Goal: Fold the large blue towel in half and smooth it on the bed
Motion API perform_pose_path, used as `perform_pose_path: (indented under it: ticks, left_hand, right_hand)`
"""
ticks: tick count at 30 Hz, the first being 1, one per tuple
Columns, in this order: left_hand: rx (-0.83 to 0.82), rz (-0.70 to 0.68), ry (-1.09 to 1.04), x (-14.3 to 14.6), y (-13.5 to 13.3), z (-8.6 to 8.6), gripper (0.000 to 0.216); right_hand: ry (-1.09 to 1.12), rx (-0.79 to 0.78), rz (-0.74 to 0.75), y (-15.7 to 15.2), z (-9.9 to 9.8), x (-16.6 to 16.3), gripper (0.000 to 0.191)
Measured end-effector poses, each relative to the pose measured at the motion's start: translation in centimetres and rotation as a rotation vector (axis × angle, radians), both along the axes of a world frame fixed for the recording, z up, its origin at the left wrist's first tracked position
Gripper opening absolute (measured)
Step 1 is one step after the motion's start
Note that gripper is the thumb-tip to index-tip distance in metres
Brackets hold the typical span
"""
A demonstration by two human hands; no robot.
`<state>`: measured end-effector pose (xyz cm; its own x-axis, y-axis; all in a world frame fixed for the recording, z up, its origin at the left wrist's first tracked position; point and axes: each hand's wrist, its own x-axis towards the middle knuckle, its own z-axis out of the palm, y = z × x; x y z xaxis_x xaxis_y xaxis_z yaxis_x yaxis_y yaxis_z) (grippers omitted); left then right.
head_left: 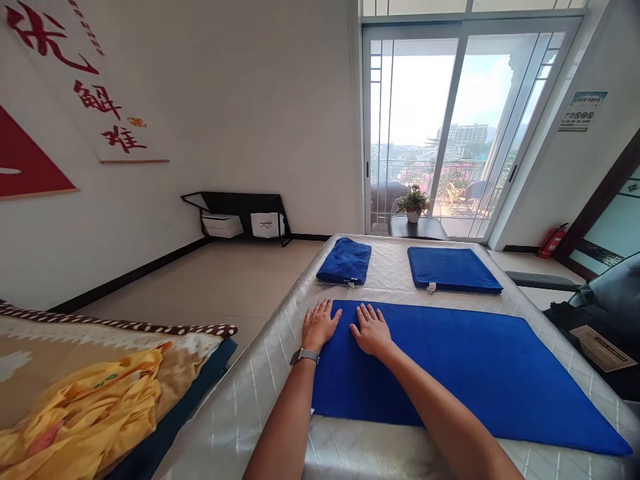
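A blue towel (450,367) lies spread flat across the quilted, silvery mattress (250,393). At its far left corner my left hand (320,325) rests palm down, fingers stretched out, with a watch on the wrist. My right hand (371,329) lies flat on the same towel a little to the right, fingers apart and nothing in them. Beyond my hands sit two folded blue towels: a smaller one (345,260) at the left and a wider one (454,269) at the right, each with a white tag on its near edge.
To the left, a yellow cloth (100,407) lies crumpled on a patterned blanket (30,353). A black rack (240,207) stands by the wall. Past the mattress, a potted plant (414,203) sits on a dark chair (417,228) before the sliding glass door. A fire extinguisher (552,241) is at right.
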<state>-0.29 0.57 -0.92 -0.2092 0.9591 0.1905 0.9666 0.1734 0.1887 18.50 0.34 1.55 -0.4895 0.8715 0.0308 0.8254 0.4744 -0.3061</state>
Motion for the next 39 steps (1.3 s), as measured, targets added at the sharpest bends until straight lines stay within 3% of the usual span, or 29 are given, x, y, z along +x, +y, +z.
perform_pose_path:
  ticks: [6,12,39]
  left_hand:
    - [-0.001,0.0,-0.013,0.0,0.0,-0.1,0.062]
    - [-0.008,-0.003,0.002,0.0,0.0,-0.1,0.063]
    - [-0.013,-0.006,0.045,-0.2,0.1,-0.5,0.063]
  right_hand:
    - [-0.018,-0.018,0.013,0.4,-0.1,1.5,0.072]
    - [-0.06,-0.023,-0.045,1.0,-0.1,5.4,0.072]
    - [-0.253,0.068,-0.474,3.5,-2.0,32.0,0.073]
